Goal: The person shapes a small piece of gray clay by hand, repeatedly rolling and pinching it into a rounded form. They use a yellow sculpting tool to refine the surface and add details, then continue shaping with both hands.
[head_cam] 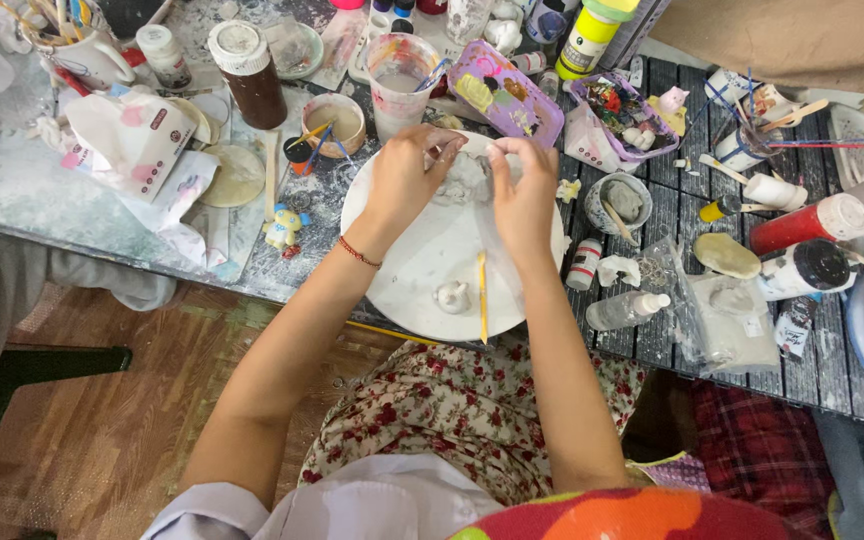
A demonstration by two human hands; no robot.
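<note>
A round white plate [422, 265] lies at the table's near edge. Over its far part, my left hand [407, 172] and my right hand [522, 185] pinch a lump of pale grey clay [468, 180] between them. A red string bracelet [359, 252] circles my left wrist. On the plate's near part sit a small white clay figure [452, 296] and a thin yellow-handled tool [482, 295].
Paint bottles, a brown jar [247, 72], cups of water [399, 80], a purple palette [505, 92], brushes, a tissue pack [132, 135] and a small painted figurine [285, 228] crowd the table. A plastic bag of clay [737, 320] lies at the right. Wooden floor lies below left.
</note>
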